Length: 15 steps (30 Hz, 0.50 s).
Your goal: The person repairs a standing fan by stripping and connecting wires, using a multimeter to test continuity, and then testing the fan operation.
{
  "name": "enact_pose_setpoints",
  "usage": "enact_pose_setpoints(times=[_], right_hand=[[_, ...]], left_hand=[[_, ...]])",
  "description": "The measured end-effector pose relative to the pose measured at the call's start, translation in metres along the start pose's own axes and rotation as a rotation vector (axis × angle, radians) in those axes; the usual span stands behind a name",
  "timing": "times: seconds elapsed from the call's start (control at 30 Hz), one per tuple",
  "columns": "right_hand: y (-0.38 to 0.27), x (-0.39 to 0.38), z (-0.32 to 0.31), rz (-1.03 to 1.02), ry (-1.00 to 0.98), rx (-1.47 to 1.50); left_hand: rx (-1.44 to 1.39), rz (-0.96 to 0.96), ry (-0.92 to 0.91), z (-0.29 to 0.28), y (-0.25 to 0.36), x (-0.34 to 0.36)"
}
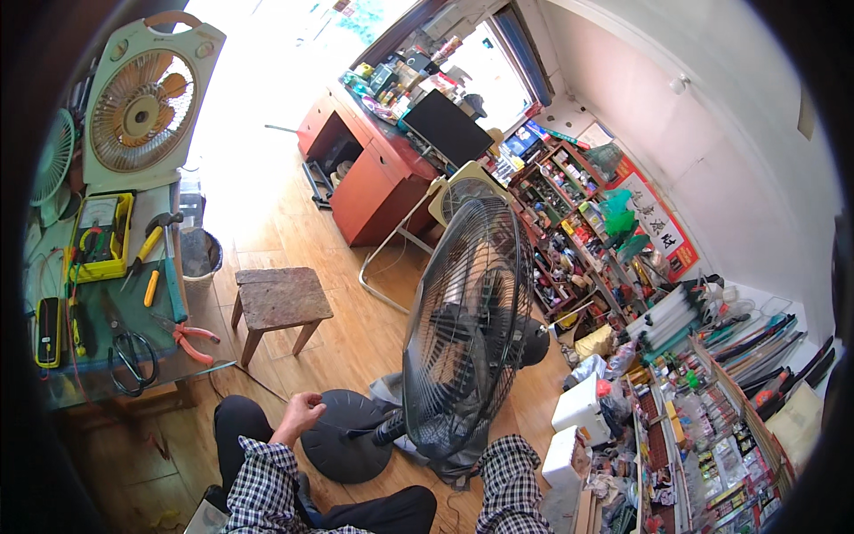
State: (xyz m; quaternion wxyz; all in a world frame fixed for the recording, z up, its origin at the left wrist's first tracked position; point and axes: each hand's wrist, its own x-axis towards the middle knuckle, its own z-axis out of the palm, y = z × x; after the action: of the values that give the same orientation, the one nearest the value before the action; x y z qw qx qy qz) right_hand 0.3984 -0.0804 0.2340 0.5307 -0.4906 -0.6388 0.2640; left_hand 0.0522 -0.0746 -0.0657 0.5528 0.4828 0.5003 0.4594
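Note:
My left hand point(304, 411) is closed with its fingers curled, just left of and above the round black base point(347, 436) of a pedestal fan. What its fingers hold, if anything, is hidden. A thin dark cord point(262, 383) runs from the table side toward that hand. The fan's large black wire cage point(467, 329) leans to the right over its short pole point(388, 431), with the motor housing point(532, 343) behind it. My right forearm in a checked sleeve point(511, 485) reaches to the cage's lower edge; the right hand's fingers are hidden there. Grey cloth point(454, 463) lies under the cage.
At left, a table holds pliers point(189, 338), scissors point(133, 360), a hammer point(151, 242), a yellow tool tray point(100, 236) and a box fan point(142, 111). A wooden stool point(283, 298) stands ahead. Crowded shelves point(578, 231) and boxes of parts point(712, 436) line the right.

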Motion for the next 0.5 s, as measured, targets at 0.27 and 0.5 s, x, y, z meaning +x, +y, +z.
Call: enact_pose_setpoints(times=[0.27,0.5], right_hand=[[0.037,0.013,-0.012,0.118,0.085,0.383],[0.043,0.010,-0.023,0.125,0.257,0.112]], left_hand=[[-0.058,0.031,-0.015,0.010,0.006,-0.001],[-0.002,0.073,-0.026,0.002,0.001,-0.002]])
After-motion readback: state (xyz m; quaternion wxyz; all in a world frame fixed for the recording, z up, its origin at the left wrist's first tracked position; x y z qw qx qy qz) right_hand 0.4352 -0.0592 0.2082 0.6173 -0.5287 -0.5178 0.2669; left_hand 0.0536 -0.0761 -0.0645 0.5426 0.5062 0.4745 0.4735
